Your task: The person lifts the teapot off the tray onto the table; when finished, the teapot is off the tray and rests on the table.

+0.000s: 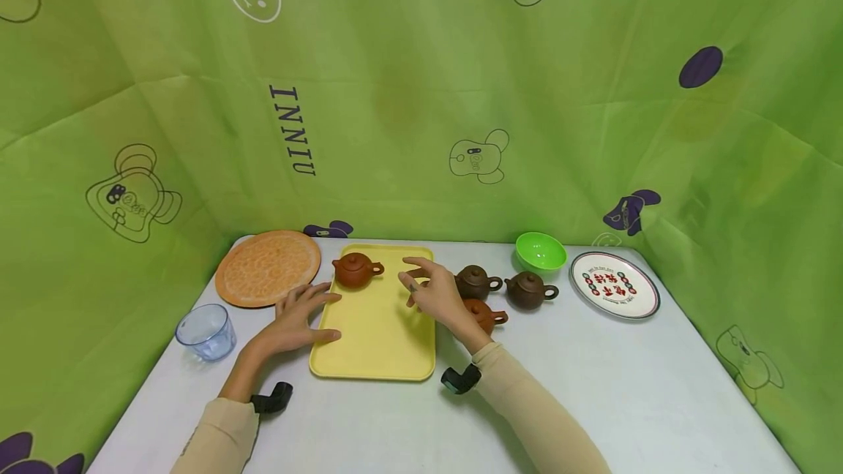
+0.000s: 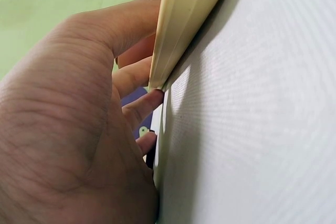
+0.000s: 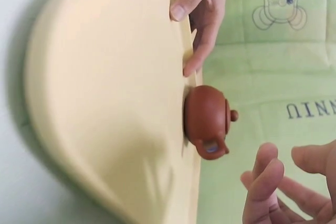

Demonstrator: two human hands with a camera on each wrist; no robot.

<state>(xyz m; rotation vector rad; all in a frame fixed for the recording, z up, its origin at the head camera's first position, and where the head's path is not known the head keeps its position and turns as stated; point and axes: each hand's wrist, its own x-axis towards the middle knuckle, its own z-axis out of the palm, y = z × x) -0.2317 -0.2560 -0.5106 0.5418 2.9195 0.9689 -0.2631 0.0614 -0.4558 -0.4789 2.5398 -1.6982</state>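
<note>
A yellow tray [image 1: 378, 342] lies on the table with a reddish-brown teapot [image 1: 356, 271] standing at its far left corner. My left hand [image 1: 296, 319] rests at the tray's left edge, thumb and forefinger reaching over the rim. In the left wrist view, its other fingers [image 2: 143, 106] sit along the outer side of the tray, low by the table. Over the tray's right side hovers my right hand [image 1: 435, 295], loosely bent and holding nothing. Right of it stand two dark brown teapots [image 1: 474, 282] and another reddish-brown teapot [image 1: 479, 313], partly hidden by that hand.
A round orange-patterned mat [image 1: 266, 269] and a clear bluish glass bowl [image 1: 209, 333] are on the left. Back right are a green bowl [image 1: 541, 253] and a white plate [image 1: 615, 285] with red characters. A green curtain [image 1: 395, 93] encloses the table's back and sides.
</note>
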